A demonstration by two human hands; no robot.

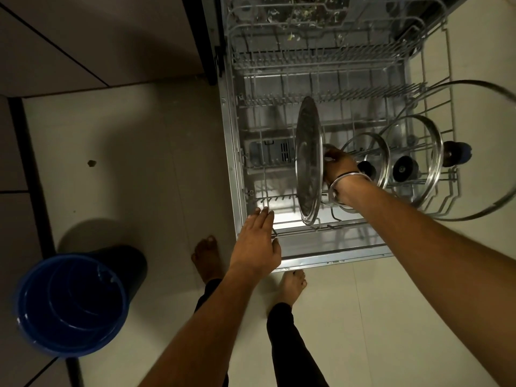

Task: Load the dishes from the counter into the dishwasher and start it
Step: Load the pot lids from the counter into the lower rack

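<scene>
Steel lid [308, 160], round, shiny, upright on edge in rack [282, 233]

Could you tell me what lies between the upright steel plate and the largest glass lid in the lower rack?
In the head view, the right hand and two smaller glass lids lie between the steel plate and the largest glass lid.

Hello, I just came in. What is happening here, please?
A person is loading a dishwasher whose lower rack is pulled out over the open door. The right hand holds a steel lid on its edge in the rack. The left hand rests open on the rack's front edge. Several glass lids already stand at the rack's right side. A blue bucket stands on the floor.
</scene>
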